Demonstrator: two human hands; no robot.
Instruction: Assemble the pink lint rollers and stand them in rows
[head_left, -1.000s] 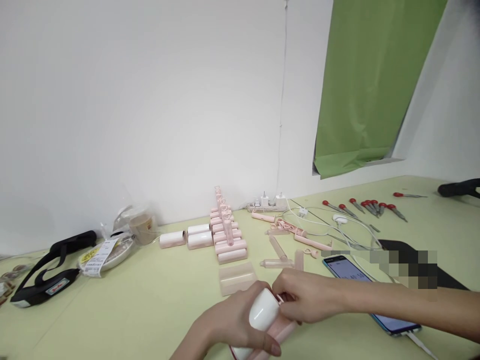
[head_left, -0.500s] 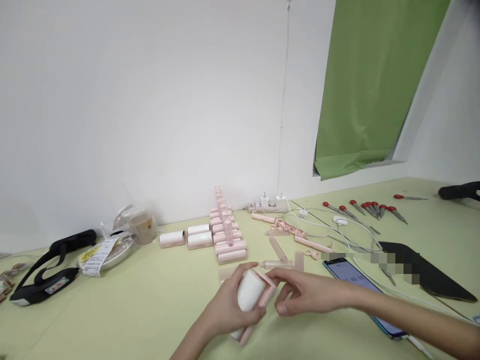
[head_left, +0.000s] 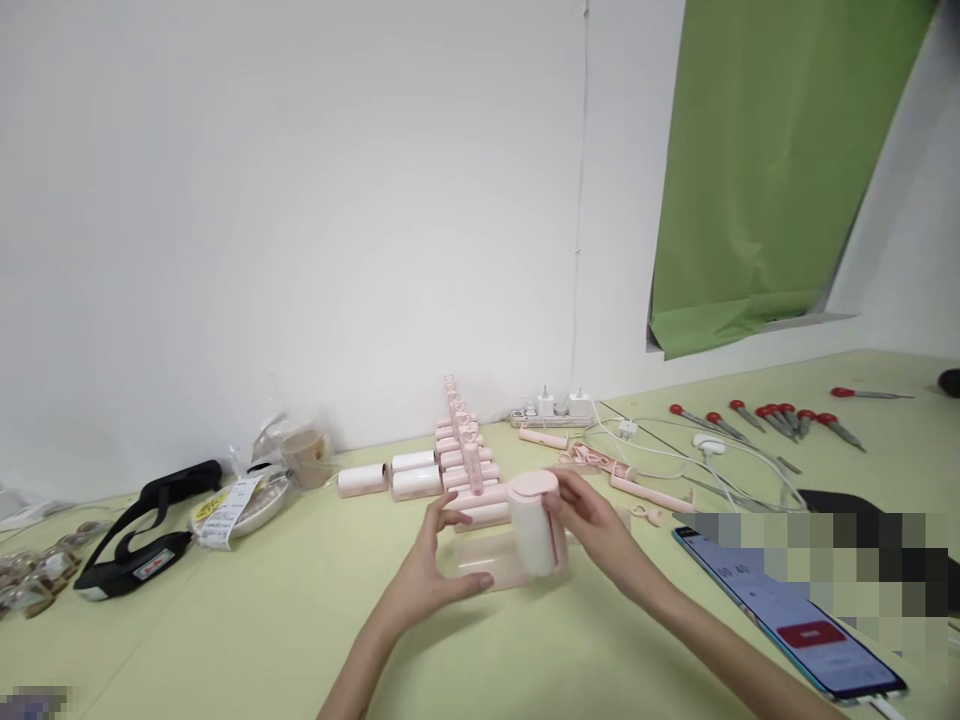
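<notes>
My right hand [head_left: 600, 520] grips the top of a lint roller [head_left: 534, 530], a white roll with a pale pink end cap and a pink strip along its side, held nearly upright. My left hand [head_left: 431, 570] is open, thumb and fingers spread around the left end of a clear pinkish cover [head_left: 491, 560]. That cover lies on the table, partly behind the lint roller. I cannot tell whether the thumb touches it. Just beyond my hands lies a row of pink lint rollers [head_left: 469, 458] with handles.
White rolls [head_left: 416, 482] lie left of the row. Pink handles [head_left: 651, 492], a power strip [head_left: 551, 418] and white cables are at the back right. A phone [head_left: 795, 620] lies at right, red-topped droppers [head_left: 780, 418] behind it. A black strap [head_left: 142, 540] and a wrapped bowl [head_left: 244, 508] sit left.
My left hand has let go of the lint roller and opened beside the clear cover. My right hand now holds the roller, turned more upright. The view has shifted slightly.
</notes>
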